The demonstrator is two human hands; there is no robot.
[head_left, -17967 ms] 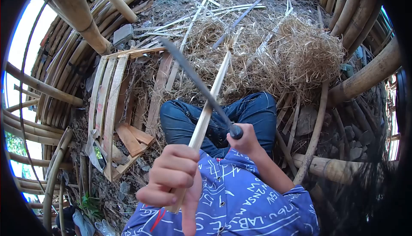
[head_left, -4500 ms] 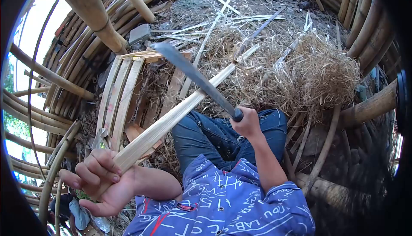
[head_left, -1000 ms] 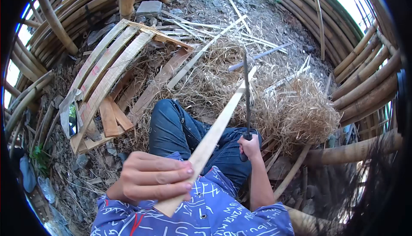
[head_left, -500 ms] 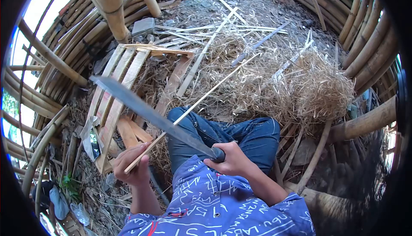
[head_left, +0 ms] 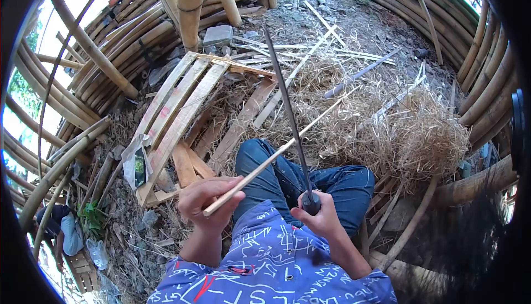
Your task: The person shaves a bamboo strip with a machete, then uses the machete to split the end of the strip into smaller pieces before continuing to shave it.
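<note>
My left hand (head_left: pixel 209 200) pinches a thin bamboo strip (head_left: pixel 260 169) near its lower end, and the strip slants up and to the right over my crossed legs. A long machete (head_left: pixel 289 105) has its dark handle in the closed fingers of my right hand (head_left: pixel 319 213). Its blade stands nearly edge-on to me, pointing away, and crosses the strip in this view about midway along. Beyond my knees lies a heap of pale shavings (head_left: pixel 332 124), with the far end of the strip over it.
A slatted wooden pallet (head_left: pixel 191 102) leans at my left, with loose boards beside it. Split bamboo strips (head_left: pixel 310 55) and a grey-blue stick (head_left: pixel 362 72) lie ahead. Stacked bamboo poles (head_left: pixel 409 16) curve around the space; a bamboo post (head_left: pixel 191 11) stands near a grey block (head_left: pixel 218 35).
The machete has swung from pointing left to pointing ahead, its blade turned edge-on. My left hand has shifted right with the strip, and the whole view has moved slightly left.
</note>
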